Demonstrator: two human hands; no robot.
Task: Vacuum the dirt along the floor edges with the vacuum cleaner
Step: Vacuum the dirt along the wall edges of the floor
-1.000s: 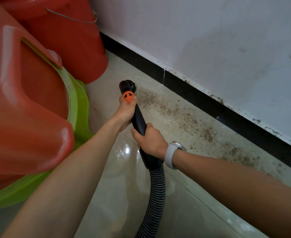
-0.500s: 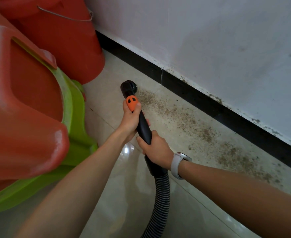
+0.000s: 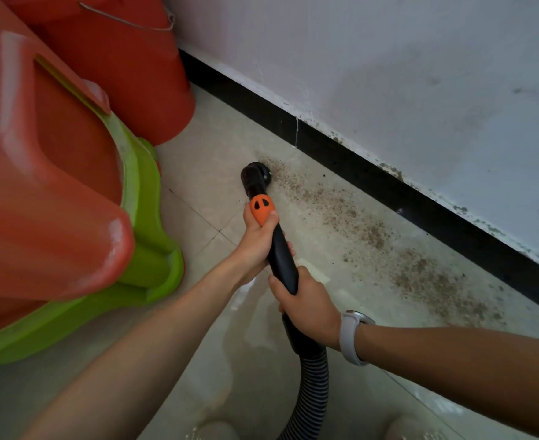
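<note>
Both hands are gripping the vacuum wand [image 3: 280,255], left hand [image 3: 257,239] near the orange slider [image 3: 261,210] and right hand [image 3: 309,308] lower, seemingly steering its nozzle [image 3: 255,173] into the dirt [image 3: 373,236] lying along the black baseboard [image 3: 388,188].

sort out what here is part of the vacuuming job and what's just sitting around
Part of the job:
- vacuum wand, nozzle at the near end of the dirt
- ribbed hose
- dirt strip along the black skirting
- left hand and right hand, both gripping the wand

Just lying about:
- red bucket
- red and green plastic tubs
- wristwatch
</note>
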